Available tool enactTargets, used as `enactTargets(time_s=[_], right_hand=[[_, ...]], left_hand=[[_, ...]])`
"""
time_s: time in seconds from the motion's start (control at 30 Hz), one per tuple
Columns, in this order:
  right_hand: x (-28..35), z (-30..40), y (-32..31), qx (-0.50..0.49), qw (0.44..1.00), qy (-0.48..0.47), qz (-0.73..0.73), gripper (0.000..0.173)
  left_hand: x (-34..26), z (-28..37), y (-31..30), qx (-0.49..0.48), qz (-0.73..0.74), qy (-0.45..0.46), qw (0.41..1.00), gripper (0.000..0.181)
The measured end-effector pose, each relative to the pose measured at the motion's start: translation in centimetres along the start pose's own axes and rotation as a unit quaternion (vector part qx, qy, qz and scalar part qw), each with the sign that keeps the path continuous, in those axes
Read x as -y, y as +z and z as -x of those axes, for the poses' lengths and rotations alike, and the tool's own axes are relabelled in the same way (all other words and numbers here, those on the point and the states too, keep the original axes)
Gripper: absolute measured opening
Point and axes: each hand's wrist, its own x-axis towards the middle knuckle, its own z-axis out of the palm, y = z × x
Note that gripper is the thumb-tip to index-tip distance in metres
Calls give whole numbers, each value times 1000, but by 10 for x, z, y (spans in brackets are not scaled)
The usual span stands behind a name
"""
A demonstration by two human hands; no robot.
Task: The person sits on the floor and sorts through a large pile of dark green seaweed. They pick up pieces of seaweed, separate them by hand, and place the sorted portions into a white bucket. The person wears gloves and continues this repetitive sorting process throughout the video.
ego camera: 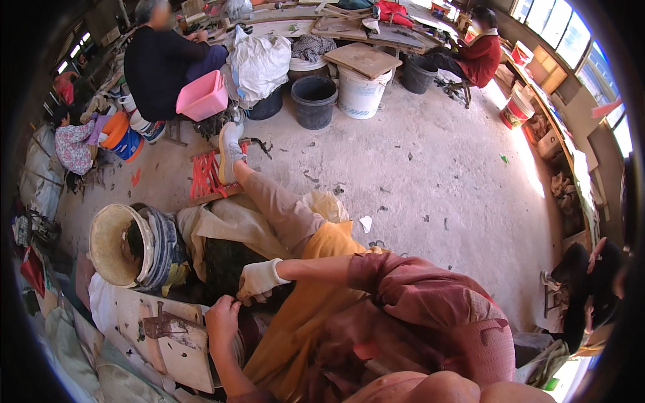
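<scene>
My right hand (259,280), in a white knit glove, and my bare left hand (222,315) meet at the fingertips. Their fingers are curled inward; whatever lies between them is too small and dark to make out. Below and beyond them is a heap of dark green-black material (227,262), partly covered by a beige cloth (227,214). Left of my left hand lies a pale board (189,362) carrying a worn wooden block (174,330) with an upright metal bolt or nail. A tilted, stained white bucket (113,247) stands beyond the board.
My outstretched foot (229,156) rests on a low stool with red webbing (205,174). Farther off are a black bucket (314,103), a lidded white bucket (364,95) and a pink basin (203,95). People sit near the cluttered tables; dark scraps dot the concrete floor (403,176).
</scene>
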Motion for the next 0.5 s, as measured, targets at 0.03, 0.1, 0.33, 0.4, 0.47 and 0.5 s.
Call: enactTargets(time_s=[0.03, 0.1, 0.33, 0.4, 0.47, 0.5], right_hand=[[4, 10, 1, -25, 999, -14, 39, 27], [3, 11, 0, -47, 997, -34, 52, 29], [5, 15, -4, -69, 996, -43, 43, 32], [2, 13, -6, -70, 996, -41, 37, 32], [-5, 9, -10, -69, 996, -40, 40, 32], [-6, 11, -5, -79, 995, -52, 29, 32]], left_hand=[[0, -2, 0, -2, -10, 3, 1000, 16], [4, -1, 4, -4, -28, 9, 1000, 15], [30, -2, 7, -27, 11, -21, 999, 13], [26, -6, 4, -5, 26, -49, 998, 13], [27, -5, 9, -8, 31, -42, 999, 15], [27, -3, 8, -10, 28, -42, 999, 15]])
